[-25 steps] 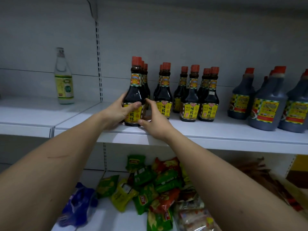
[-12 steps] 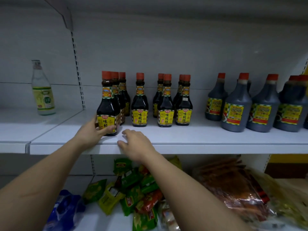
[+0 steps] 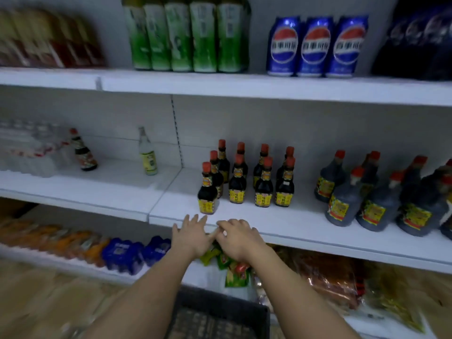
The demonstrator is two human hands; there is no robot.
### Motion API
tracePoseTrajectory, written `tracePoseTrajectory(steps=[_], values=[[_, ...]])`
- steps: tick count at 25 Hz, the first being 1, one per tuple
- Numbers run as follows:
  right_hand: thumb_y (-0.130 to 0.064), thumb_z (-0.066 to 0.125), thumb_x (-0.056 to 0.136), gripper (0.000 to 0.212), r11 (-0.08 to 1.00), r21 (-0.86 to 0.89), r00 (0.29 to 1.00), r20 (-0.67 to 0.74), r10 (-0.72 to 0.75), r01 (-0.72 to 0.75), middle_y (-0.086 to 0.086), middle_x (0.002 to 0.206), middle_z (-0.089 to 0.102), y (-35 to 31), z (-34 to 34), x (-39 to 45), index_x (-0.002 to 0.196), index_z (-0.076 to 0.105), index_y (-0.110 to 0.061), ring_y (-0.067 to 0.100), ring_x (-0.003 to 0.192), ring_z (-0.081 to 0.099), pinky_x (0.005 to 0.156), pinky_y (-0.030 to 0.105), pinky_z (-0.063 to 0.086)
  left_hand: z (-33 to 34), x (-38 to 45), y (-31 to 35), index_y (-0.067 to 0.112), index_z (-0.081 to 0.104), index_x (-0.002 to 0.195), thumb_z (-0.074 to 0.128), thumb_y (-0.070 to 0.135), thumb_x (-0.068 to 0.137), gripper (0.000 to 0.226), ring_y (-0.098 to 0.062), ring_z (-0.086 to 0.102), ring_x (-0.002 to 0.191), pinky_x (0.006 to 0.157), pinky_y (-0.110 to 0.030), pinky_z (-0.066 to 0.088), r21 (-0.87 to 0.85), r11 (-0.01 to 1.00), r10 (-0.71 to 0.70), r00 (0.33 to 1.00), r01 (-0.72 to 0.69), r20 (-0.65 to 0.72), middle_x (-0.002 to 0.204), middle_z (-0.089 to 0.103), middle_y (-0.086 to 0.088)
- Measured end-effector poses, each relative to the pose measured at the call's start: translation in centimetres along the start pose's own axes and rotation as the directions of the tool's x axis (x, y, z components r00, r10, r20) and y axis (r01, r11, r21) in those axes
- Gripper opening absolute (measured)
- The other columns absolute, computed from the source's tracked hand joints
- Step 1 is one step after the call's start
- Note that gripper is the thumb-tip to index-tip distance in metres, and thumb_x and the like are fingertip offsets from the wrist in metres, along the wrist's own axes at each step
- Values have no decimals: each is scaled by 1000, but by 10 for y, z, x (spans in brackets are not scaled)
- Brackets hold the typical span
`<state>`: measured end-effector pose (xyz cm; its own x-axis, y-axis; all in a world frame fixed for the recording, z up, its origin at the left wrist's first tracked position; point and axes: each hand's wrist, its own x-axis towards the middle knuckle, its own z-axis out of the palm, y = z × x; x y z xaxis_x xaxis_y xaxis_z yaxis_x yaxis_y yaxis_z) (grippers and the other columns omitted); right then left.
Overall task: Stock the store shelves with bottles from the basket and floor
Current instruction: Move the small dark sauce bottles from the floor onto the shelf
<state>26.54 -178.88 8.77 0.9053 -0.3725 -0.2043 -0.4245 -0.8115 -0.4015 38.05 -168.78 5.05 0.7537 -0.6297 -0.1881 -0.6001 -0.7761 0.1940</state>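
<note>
Entry: both hands off the stock. Left hand (image 3: 189, 237) has its fingers spread and straight, tips at the front lip of the middle shelf (image 3: 318, 231), holding nothing. Right hand (image 3: 238, 238) lies just beside it, fingers loosely bent over the shelf edge, also released; I see nothing in either grip.

Task item: small dark sauce bottles (image 3: 247, 177), red caps, yellow labels, standing upright in short rows on the middle shelf. The front-left bottle (image 3: 207, 192) stands forward of the others, nearest the left fingertips but not touching them. A dark basket (image 3: 220, 311) sits low between my forearms; its contents are too blurred to read.

Handling judgement: these look like glass, full of liquid, so fairly heavy for their size, rigid, and breakable if knocked off the lip. Smooth shoulders and glossy labels may be slippery. Tall with a narrow base, so they tip easily when nudged at the cap. I would take each round the wide lower body over the label, thumb opposite fingers, and not by the neck. When sliding one back into its row, push low near the base.

Larger dark jugs (image 3: 342, 204) to the right: heavier, likely a two-hand job.
</note>
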Motion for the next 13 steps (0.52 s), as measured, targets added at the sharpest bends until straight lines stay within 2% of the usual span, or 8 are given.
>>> tracePoseTrajectory(steps=[3, 5, 7, 10, 13], values=[[-47, 31, 99, 60, 992, 109, 994, 92, 57, -67, 6, 158, 32, -43, -40, -67, 156, 21, -29, 33, 143, 28, 113, 51, 32, -72, -95, 6, 29, 34, 148, 25, 66, 94, 66, -24, 19, 147, 117, -57, 13, -41, 999, 14, 999, -12, 49, 157, 33, 2], [-47, 35, 99, 61, 976, 192, 985, 161, 69, -100, 10, 157, 34, -81, -54, -115, 155, 22, -28, 37, 140, 35, 111, 47, 37, -105, -164, -1, 28, 37, 147, 25, 64, 96, 63, -24, 20, 147, 118, -56, 12, -111, 992, -45, 997, 52, 70, 156, 35, 2], [-39, 41, 101, 56, 976, 205, 958, 286, 12, -74, 11, 157, 36, -122, -60, -160, 154, 29, -26, 35, 138, 40, 110, 38, 37, -132, -228, -15, 27, 34, 150, 23, 65, 96, 67, -25, 17, 148, 118, -54, 13, -180, 969, -141, 978, 168, 153, 158, 32, -1], [-31, 48, 99, 55, 972, 230, 922, 384, -49, -44, 8, 152, 44, -171, -43, -213, 152, 35, -23, 29, 134, 47, 108, 34, 39, -135, -300, -44, 30, 36, 149, 18, 67, 95, 68, -29, 23, 145, 117, -54, 16, -191, 943, -226, 947, 272, 230, 155, 37, -6], [-38, 48, 97, 57, 981, 192, 924, 381, -39, -38, 10, 148, 50, -206, -1, -250, 151, 36, -23, 31, 130, 51, 109, 43, 41, -121, -352, -82, 33, 41, 145, 13, 68, 92, 69, -29, 29, 142, 116, -55, 16, -182, 943, -233, 942, 280, 241, 153, 40, -3]])
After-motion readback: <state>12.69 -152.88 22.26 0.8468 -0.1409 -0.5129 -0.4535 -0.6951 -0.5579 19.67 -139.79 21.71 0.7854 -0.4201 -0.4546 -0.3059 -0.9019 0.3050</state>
